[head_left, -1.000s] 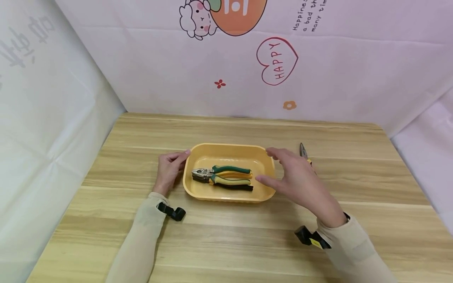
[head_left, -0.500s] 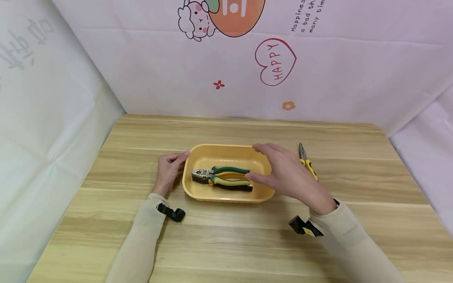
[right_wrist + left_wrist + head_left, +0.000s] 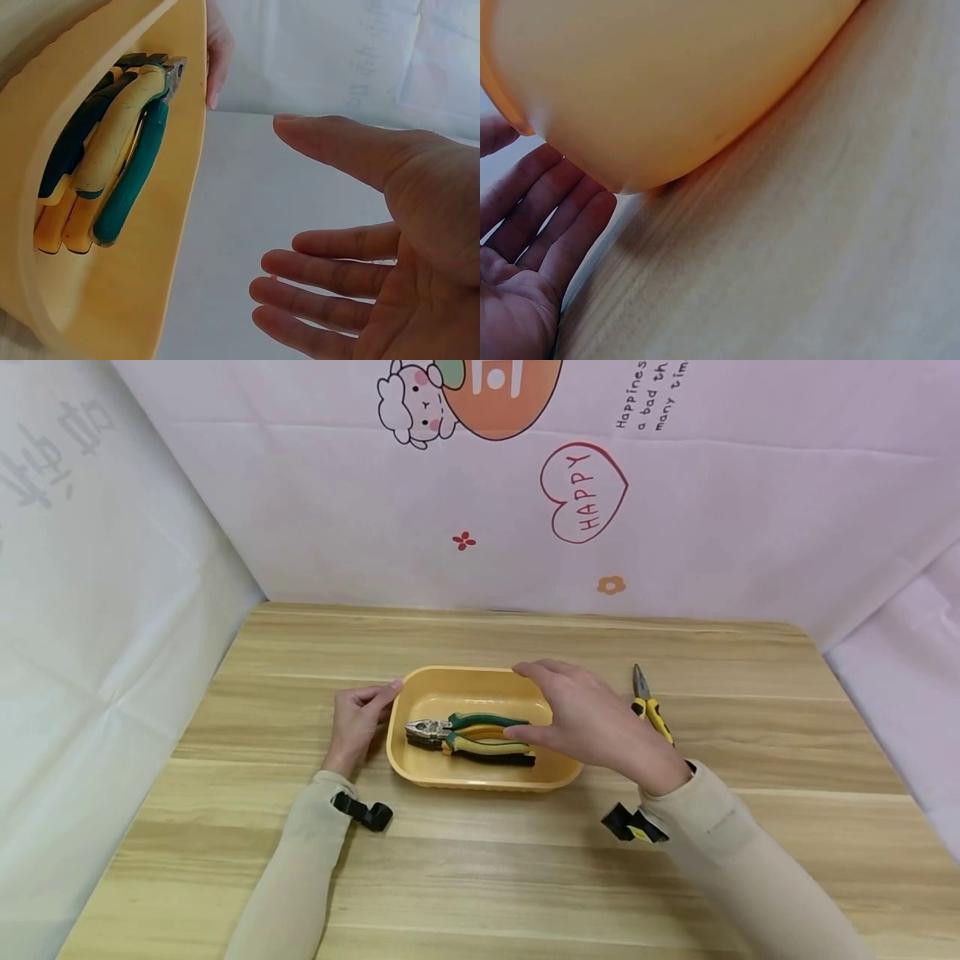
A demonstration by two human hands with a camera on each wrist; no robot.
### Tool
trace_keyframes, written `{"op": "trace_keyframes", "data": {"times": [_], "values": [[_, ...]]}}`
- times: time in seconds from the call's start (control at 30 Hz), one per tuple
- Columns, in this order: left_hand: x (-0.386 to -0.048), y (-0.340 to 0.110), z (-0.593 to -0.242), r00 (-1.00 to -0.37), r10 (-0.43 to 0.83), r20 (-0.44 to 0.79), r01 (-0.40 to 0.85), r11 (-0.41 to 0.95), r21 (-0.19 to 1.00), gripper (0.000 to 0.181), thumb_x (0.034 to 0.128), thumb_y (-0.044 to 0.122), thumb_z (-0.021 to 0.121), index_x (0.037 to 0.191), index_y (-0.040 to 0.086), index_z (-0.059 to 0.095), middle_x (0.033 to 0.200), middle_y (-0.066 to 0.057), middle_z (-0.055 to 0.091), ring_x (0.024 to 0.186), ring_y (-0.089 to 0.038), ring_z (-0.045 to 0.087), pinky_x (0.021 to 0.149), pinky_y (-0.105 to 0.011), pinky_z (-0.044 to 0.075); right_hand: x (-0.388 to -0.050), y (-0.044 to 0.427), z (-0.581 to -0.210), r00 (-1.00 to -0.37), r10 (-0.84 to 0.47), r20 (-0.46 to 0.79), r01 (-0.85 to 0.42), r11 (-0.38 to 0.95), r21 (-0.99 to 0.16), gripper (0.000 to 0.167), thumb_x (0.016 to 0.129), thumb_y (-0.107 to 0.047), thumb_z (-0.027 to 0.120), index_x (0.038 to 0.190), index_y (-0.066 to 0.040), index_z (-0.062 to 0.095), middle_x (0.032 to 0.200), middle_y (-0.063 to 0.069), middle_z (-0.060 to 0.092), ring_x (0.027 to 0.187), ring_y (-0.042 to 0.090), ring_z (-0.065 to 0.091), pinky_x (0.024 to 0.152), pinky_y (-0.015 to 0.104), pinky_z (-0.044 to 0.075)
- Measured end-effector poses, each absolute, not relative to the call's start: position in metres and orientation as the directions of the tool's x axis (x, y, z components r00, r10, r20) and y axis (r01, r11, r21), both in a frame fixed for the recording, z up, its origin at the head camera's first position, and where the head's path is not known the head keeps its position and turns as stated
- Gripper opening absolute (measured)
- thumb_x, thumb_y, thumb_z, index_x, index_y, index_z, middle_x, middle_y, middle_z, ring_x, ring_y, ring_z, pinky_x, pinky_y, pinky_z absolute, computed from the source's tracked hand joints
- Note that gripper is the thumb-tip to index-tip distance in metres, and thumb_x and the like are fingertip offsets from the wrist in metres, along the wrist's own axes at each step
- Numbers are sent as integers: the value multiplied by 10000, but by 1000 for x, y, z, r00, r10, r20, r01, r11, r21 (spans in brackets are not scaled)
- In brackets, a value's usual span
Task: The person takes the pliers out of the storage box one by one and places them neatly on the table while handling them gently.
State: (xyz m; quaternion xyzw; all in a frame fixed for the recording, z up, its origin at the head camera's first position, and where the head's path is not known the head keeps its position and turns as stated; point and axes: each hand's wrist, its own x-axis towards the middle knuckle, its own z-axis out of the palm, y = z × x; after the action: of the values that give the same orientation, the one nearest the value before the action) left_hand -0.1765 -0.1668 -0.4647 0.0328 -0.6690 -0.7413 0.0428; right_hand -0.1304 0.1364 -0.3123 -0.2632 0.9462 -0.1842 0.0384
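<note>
A yellow plastic basin point(image 3: 480, 781) sits mid-table. In it lie stacked pliers: green-and-cream-handled combination pliers point(image 3: 480, 747) on top, with orange handles point(image 3: 51, 229) and a dark handle point(image 3: 67, 146) below. My left hand point(image 3: 357, 727) holds the basin's left end, thumb at the rim and fingers against the outer wall, as the left wrist view shows. Over the basin's right end hovers my right hand point(image 3: 588, 718), thumb and fingers spread apart with nothing between them. In the head view its thumb tip overlaps the pliers' handle ends; the right wrist view shows them apart.
Needle-nose pliers point(image 3: 651, 706) with yellow-and-black handles lie on the wooden table point(image 3: 480, 877), right of the basin and behind my right hand. A printed white cloth point(image 3: 337, 510) hangs along the table's back edge, with more white cloth point(image 3: 97, 652) at the left.
My right hand has moved left, further over the basin, uncovering the needle-nose pliers' yellow handles. My left hand stays at the basin's left end, and the stacked pliers lie where they were.
</note>
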Motion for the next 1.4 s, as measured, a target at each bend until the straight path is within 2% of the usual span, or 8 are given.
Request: {"op": "trace_keyframes", "data": {"times": [0.1,0.3,0.53,0.7,0.93,1.2,1.4], "values": [[-176,-167,-465,-994,-110,7,18,-105,994,368,951,184,743,1042,-170,698,936,-159,761,703,-159,750,692,-314,638,-134,131,-311,-850,-527,18,-499,793,-350,783,832,-429,845,1431,-24,543,1392,160,594,1246,337,589,1032,505,506],[-176,-167,-465,-994,-106,10,21,-106,994,360,952,190,740,1034,-160,708,870,-54,774,707,-159,751,686,-312,637,-139,124,-310,-842,-538,-36,-499,803,-326,786,840,-432,838,1449,-41,531,1420,165,569,1291,344,550,1078,514,468],[-175,-167,-465,-994,-104,15,24,-93,995,363,955,188,735,1047,-161,701,897,-85,773,714,-163,753,695,-322,638,-143,118,-312,-830,-548,-105,-495,810,-316,797,867,-463,801,1488,-67,495,1470,165,526,1354,349,490,1129,535,409],[-175,-168,-465,-995,-100,13,22,-86,996,380,965,191,723,1064,-174,688,920,-110,770,715,-161,753,694,-321,638,-149,114,-316,-804,-582,-123,-528,793,-306,794,873,-452,800,1483,-44,497,1454,179,539,1328,352,519,1110,518,438],[-176,-168,-465,-995,-102,17,26,-92,995,383,961,192,728,1060,-176,691,892,-73,774,708,-162,752,681,-318,638,-156,108,-323,-752,-645,-135,-594,752,-284,789,882,-416,801,1476,1,489,1432,198,554,1294,355,550,1080,491,475],[-176,-168,-466,-995,-99,18,28,-98,995,392,956,205,736,1061,-171,696,916,-107,771,716,-166,753,686,-319,638,-161,100,-330,-735,-651,-192,-603,756,-255,793,876,-423,806,1473,-7,490,1445,189,546,1295,356,550,1067,482,489],[-176,-168,-466,-995,-102,18,28,-93,995,391,958,209,735,1061,-167,701,902,-74,774,721,-160,752,691,-312,637,-163,94,-339,-721,-656,-221,-620,754,-218,770,878,-446,797,1453,-19,514,1410,150,578,1220,307,607,1036,448,512]]}}
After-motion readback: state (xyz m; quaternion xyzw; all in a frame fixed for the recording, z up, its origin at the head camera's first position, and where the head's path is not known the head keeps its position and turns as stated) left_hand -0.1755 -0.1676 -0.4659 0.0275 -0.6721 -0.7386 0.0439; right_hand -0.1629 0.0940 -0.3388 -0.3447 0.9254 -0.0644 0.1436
